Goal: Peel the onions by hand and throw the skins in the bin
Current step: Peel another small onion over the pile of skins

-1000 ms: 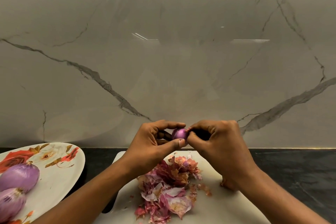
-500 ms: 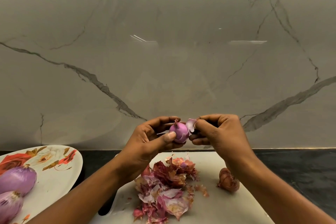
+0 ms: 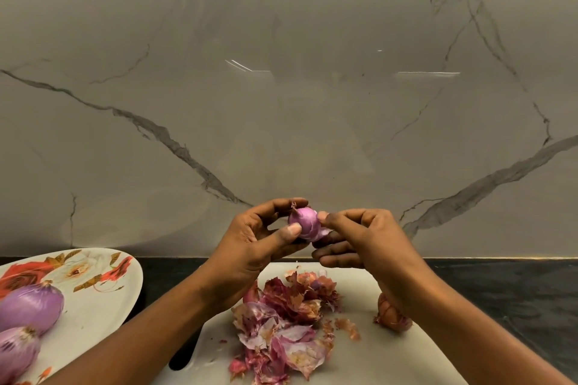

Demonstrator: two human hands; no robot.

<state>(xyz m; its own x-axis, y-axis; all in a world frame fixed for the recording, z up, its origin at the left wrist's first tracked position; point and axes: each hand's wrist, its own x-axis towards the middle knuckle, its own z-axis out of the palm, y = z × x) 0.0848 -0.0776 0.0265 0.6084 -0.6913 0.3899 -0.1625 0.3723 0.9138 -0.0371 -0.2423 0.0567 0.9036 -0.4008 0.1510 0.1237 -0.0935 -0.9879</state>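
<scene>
My left hand (image 3: 253,244) grips a small purple onion (image 3: 302,223) between thumb and fingers, held up above the white cutting board (image 3: 369,353). My right hand (image 3: 362,241) pinches a strip of loose skin (image 3: 323,233) at the onion's right side. A heap of peeled skins (image 3: 284,325) lies on the board below. One unpeeled brown onion (image 3: 391,316) sits on the board, partly hidden by my right wrist. Two peeled purple onions (image 3: 29,309) (image 3: 15,353) lie on a floral plate (image 3: 93,300) at the left.
A marble wall (image 3: 281,103) rises right behind the dark counter (image 3: 516,306). The plate overlaps the counter's left part. No bin is in view.
Both hands have risen with the onion. My left hand turned it so more of the purple bulb shows, and my right hand has pulled a strip of skin away at its right side.
</scene>
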